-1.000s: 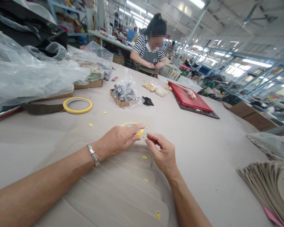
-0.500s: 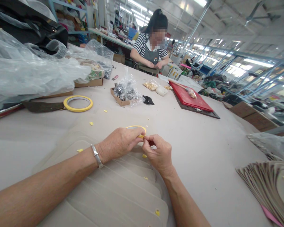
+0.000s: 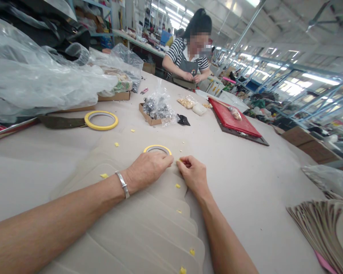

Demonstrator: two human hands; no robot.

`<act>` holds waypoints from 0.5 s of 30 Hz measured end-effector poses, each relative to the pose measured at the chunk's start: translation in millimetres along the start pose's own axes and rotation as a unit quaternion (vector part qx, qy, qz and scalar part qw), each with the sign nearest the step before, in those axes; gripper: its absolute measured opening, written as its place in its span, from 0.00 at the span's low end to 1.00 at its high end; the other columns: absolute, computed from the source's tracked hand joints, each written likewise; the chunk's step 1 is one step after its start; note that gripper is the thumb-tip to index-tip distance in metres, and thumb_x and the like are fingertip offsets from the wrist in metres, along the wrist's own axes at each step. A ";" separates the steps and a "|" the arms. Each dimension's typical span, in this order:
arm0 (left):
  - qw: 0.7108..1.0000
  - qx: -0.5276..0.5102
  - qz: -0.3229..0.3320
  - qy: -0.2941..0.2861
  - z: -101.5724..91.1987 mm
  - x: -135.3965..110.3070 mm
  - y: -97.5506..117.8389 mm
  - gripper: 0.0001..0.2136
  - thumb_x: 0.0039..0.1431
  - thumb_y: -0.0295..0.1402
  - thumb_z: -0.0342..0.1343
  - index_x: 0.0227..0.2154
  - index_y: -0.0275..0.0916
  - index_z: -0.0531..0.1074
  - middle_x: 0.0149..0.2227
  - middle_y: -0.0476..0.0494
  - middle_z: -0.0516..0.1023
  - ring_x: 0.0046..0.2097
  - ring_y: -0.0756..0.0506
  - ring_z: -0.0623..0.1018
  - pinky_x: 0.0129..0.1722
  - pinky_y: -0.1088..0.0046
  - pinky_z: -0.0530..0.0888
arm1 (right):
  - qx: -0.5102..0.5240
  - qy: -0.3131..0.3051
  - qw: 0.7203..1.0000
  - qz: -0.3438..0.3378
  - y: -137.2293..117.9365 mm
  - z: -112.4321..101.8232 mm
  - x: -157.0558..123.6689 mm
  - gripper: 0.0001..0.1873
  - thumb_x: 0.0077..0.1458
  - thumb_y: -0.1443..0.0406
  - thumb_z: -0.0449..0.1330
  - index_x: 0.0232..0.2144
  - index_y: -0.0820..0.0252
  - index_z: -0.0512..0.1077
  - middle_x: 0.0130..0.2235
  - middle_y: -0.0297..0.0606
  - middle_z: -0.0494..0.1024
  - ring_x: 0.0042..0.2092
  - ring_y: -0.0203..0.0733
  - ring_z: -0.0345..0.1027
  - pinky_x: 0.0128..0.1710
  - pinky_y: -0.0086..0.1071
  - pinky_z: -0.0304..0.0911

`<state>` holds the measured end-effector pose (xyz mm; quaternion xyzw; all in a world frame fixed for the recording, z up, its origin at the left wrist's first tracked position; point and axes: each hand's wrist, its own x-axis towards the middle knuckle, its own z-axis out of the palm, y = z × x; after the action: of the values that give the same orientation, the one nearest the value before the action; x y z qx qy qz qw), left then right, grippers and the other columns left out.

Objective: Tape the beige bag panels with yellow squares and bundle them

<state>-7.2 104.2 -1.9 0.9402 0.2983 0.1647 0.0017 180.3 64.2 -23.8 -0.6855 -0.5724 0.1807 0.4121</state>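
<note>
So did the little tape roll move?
Yes. The little tape roll went down: the left hand held it tilted above the table, and now it lies flat there, just beyond the fingertips.

yellow bit (image 3: 180, 161) in right hand (image 3: 193, 175) too small, fanned stack (image 3: 326, 228) cropped

Matt beige pieces (image 3: 148, 228), glossy yellow tape roll (image 3: 147, 148), crinkly clear plastic sheeting (image 3: 45, 80)

Factory workshop floor: I sit at a long worktable (image 3: 246, 182) strewn with tape rolls (image 3: 101, 120), stacked cut pieces (image 3: 326, 224), a co-worker (image 3: 188, 61) opposite, strip lights overhead.
</note>
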 end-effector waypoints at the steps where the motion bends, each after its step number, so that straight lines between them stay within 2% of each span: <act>1: 1.000 0.004 0.002 -0.012 2.1 -0.1 -1.7 0.06 0.65 0.29 0.44 0.35 0.39 0.65 0.34 0.48 0.72 0.37 0.45 0.72 0.33 0.69 0.63 | -0.035 -0.004 0.999 -0.030 1.9 2.4 2.9 0.09 0.49 0.61 0.58 0.30 0.61 0.74 0.28 0.35 0.77 0.28 0.37 0.69 0.32 0.31 0.65; 4: 0.999 -0.010 0.010 -0.029 3.4 0.2 -3.1 0.06 0.65 0.29 0.44 0.35 0.39 0.66 0.33 0.46 0.72 0.39 0.44 0.71 0.37 0.68 0.65 | -0.102 -0.013 0.991 -0.081 4.6 8.4 16.9 0.08 0.49 0.65 0.55 0.30 0.61 0.74 0.30 0.38 0.78 0.30 0.37 0.69 0.36 0.32 0.65; 6: 0.999 -0.023 0.010 -0.043 0.4 0.2 -1.8 0.08 0.66 0.30 0.43 0.34 0.39 0.66 0.32 0.45 0.72 0.37 0.44 0.71 0.37 0.68 0.64 | -0.106 -0.007 0.992 -0.064 3.7 7.7 26.9 0.09 0.48 0.65 0.56 0.31 0.62 0.75 0.32 0.39 0.79 0.31 0.38 0.69 0.38 0.33 0.65; 8: 0.997 -0.036 0.007 -0.062 -3.5 -0.2 -0.5 0.09 0.66 0.32 0.42 0.34 0.39 0.66 0.31 0.45 0.71 0.35 0.44 0.71 0.34 0.68 0.64 | -0.057 -0.001 0.998 -0.012 0.2 1.9 31.7 0.11 0.47 0.62 0.59 0.32 0.62 0.75 0.31 0.38 0.78 0.31 0.38 0.69 0.36 0.33 0.66; 10: 0.996 -0.052 0.001 -0.073 -5.8 -0.7 -0.6 0.09 0.66 0.32 0.42 0.33 0.39 0.66 0.30 0.45 0.71 0.33 0.45 0.71 0.32 0.69 0.62 | 0.036 -0.022 0.998 0.052 -5.6 -8.0 27.9 0.13 0.48 0.58 0.60 0.31 0.63 0.75 0.27 0.36 0.77 0.27 0.36 0.68 0.30 0.30 0.65; 13: 0.994 -0.079 -0.011 -0.074 -5.3 -1.2 -2.7 0.09 0.66 0.33 0.42 0.35 0.39 0.67 0.30 0.46 0.72 0.33 0.46 0.71 0.30 0.70 0.60 | 0.149 -0.123 0.973 0.130 -13.3 -23.0 9.6 0.17 0.47 0.54 0.61 0.28 0.65 0.74 0.23 0.33 0.73 0.22 0.31 0.64 0.24 0.26 0.62; 15: 0.994 -0.086 -0.014 -0.072 -3.7 -1.2 -3.9 0.09 0.66 0.33 0.42 0.35 0.40 0.67 0.30 0.46 0.72 0.33 0.46 0.72 0.29 0.70 0.60 | 0.150 -0.171 0.961 0.160 -14.2 -28.5 -4.3 0.17 0.46 0.55 0.62 0.27 0.66 0.73 0.22 0.33 0.72 0.20 0.30 0.63 0.22 0.25 0.61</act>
<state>-11.5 106.4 0.8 0.9417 0.2951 0.1219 0.1066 190.6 50.1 3.1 -0.6574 -0.4833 0.4427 0.3719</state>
